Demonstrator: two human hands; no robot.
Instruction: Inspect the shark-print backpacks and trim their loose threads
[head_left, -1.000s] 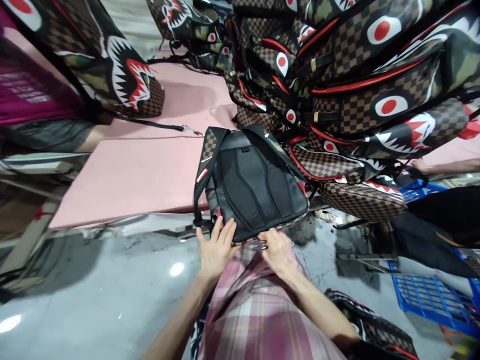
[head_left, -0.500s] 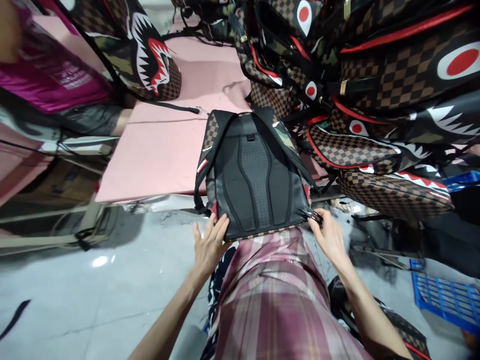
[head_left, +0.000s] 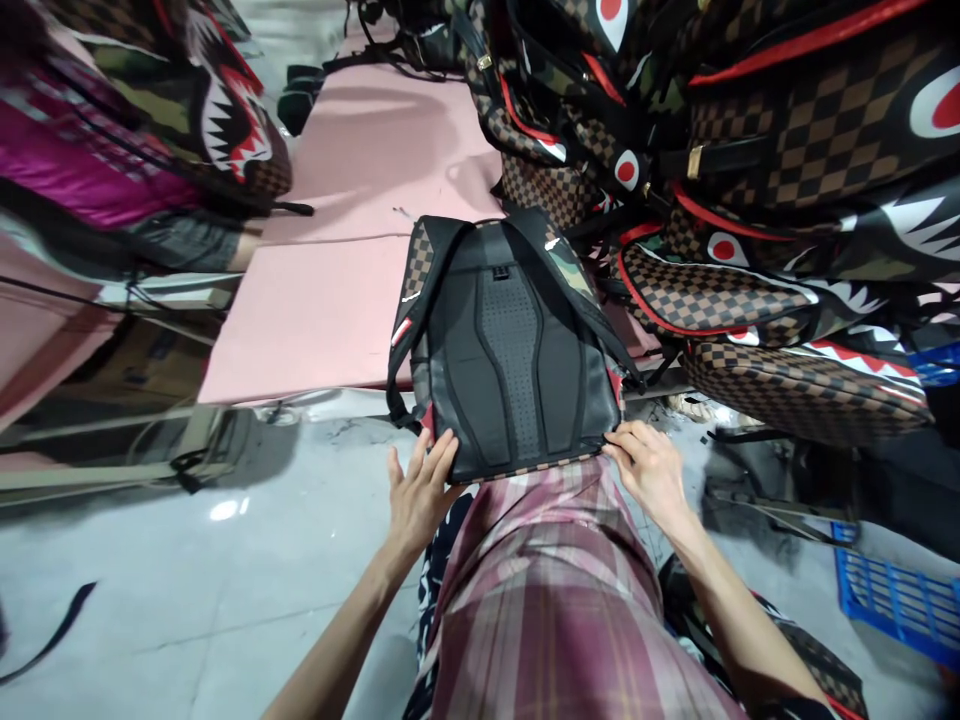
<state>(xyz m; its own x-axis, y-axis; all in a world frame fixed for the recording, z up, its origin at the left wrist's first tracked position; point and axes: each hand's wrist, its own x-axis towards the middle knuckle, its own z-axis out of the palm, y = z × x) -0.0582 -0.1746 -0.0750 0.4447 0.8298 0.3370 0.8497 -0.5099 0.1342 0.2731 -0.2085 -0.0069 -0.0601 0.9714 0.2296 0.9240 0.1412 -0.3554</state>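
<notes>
A backpack (head_left: 511, 330) lies with its black padded back panel and shoulder straps facing up, its bottom edge toward me and overhanging the table. My left hand (head_left: 420, 485) grips its lower left corner, with fingers spread on top and the thumb at the edge. At the lower right corner, the fingers of my right hand (head_left: 646, 465) are closed around small dark thread snips (head_left: 598, 442). Only a bit of the snips shows, against the bag's bottom edge; the rest is hidden by the fingers.
The pink table (head_left: 300, 320) extends left and behind the backpack. Checkered backpacks (head_left: 810, 380) with shark-mouth prints are piled at right. Another person in a magenta shirt (head_left: 82, 150) is at left beside a shark-print bag (head_left: 232, 120). A blue crate (head_left: 896, 590) stands lower right.
My right hand has moved slightly left and in against the bag's corner, and the snips are now mostly covered. The shark-print bag at left has shifted left. My left hand stays put.
</notes>
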